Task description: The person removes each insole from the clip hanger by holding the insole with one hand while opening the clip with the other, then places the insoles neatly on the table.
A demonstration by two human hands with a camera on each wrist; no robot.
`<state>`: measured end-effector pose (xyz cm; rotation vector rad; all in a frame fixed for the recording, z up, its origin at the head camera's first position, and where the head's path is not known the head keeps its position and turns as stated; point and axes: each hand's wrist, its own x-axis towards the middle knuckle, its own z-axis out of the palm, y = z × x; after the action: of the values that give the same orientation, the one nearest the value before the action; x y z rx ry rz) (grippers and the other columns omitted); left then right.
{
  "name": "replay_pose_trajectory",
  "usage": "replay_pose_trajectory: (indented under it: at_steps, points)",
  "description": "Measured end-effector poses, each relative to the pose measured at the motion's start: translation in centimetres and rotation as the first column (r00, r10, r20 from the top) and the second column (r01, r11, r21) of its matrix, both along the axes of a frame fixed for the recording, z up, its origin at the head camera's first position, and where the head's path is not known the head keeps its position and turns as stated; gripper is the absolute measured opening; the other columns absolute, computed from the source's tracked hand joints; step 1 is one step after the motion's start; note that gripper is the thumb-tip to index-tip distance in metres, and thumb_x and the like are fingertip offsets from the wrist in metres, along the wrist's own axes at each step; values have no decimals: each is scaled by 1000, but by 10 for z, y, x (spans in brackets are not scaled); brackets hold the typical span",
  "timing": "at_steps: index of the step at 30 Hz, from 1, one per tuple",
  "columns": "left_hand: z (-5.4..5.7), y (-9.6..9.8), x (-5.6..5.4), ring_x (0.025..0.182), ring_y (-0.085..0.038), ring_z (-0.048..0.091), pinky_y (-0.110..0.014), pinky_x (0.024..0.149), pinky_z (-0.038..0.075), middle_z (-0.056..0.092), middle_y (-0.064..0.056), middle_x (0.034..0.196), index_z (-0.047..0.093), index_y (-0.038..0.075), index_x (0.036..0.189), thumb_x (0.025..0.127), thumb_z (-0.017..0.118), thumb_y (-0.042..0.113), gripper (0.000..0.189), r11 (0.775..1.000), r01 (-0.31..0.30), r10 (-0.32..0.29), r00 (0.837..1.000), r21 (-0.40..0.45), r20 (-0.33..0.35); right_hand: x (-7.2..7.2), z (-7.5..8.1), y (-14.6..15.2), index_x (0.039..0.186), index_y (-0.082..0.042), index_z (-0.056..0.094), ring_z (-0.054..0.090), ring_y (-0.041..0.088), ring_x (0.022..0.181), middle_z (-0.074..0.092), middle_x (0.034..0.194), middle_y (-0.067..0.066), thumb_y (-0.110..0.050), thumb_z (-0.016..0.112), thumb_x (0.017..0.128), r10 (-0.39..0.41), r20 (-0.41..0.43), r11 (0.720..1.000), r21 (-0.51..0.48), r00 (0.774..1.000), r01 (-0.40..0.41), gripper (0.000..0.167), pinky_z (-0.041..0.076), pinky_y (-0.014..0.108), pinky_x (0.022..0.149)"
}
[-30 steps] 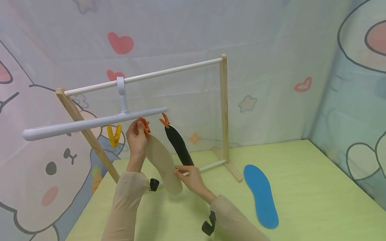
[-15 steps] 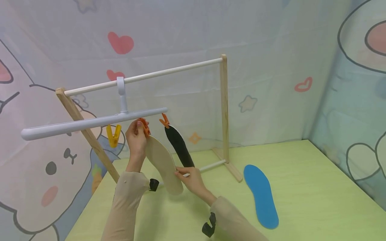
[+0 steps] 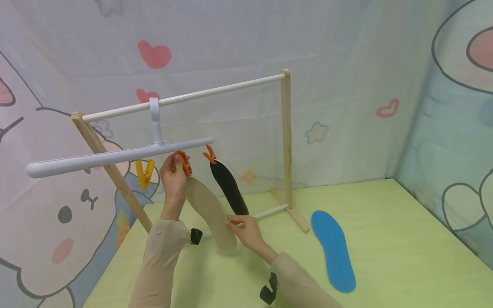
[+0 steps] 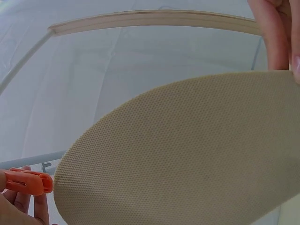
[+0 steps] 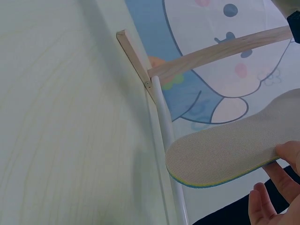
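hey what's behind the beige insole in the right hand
From the head view, a white lower rod passes behind the beige insole, showing on either side, above the green table. The stretch directly behind the insole is covered, so anything else there cannot be seen.

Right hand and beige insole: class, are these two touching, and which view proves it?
Touching: the right wrist view shows the right hand pinching the beige insole at its edge.

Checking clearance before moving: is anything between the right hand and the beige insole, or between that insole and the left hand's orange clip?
Nothing visible. The right hand pinches the beige insole by its edge, and no object shows between its upper end and the orange clip in the left hand.
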<state>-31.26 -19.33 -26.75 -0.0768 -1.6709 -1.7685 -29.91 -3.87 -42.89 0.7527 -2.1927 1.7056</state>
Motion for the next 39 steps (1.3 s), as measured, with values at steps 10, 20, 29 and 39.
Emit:
replay_pose_trajectory:
  at_steps: [10,20,29,39]
  points:
    - [0,-1,1,59,-2,47,-12,55,42,57,11,75,57,1,101,91,41,24,29,999,-24,25,998,-34,49,-2,-3,1,105,0,65,65,27,86,68,94,15,-15,61,83,-9,12,1000,28,1000,9,26,49,16,62]
    - [0,-2,3,65,0,50,-13,59,41,57,17,78,57,2,110,91,39,29,37,996,-40,47,995,-76,86,-1,-5,4,104,0,65,66,27,84,68,95,15,-15,61,83,-4,10,1000,22,1000,4,26,49,15,60]
    - [0,-3,5,67,0,50,-13,64,40,56,12,82,55,-2,113,93,36,28,40,994,-35,42,997,-101,68,-1,-6,6,105,-1,65,65,28,86,67,96,16,-17,61,83,1,14,1000,19,1000,-2,27,49,15,59]
    - [-2,-2,5,75,-6,49,-15,67,39,55,8,89,52,0,120,96,29,27,43,997,3,0,999,-83,43,-1,-7,14,105,-1,64,65,28,87,66,101,15,-16,61,84,26,-26,1000,8,999,-25,27,51,16,60]
